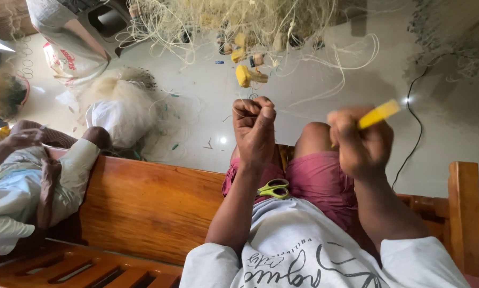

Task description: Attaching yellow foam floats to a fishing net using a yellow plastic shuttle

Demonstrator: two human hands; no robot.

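A flat, narrow yellow netting needle [378, 113] of smooth plastic juts up and outward from the right hand [360, 143], whose fingers are curled shut around its lower end; the hand is blurred. The left hand [254, 129], just beside it and level with it, is closed into a fist, pinching thin pale strands of fishing net twine [250, 98] that run up from its knuckles; the strands are too fine to follow far. Beyond both hands, a tangled heap of cream, wiry fishing net [234, 21] spreads over the glossy pale tiled floor [314, 106], with chunky yellow foam floats [243, 74] caught in it. Below the left hand, a pair of scissors [273, 189] with rounded lime-green handles lies on the lap, on soft maroon shorts [319, 181], and nearer the camera is a white printed T-shirt [303, 250]. The person sits on a polished, reddish-brown wooden bench [143, 202] with a slatted back. Well to the left of the left hand another person [31, 176] in light clothing sits on the same surface, and above that figure a fluffy white bundle of fine mesh [117, 106] rests on the floor. To the right of the right hand a thin black cable [415, 122] curves across the tiles.
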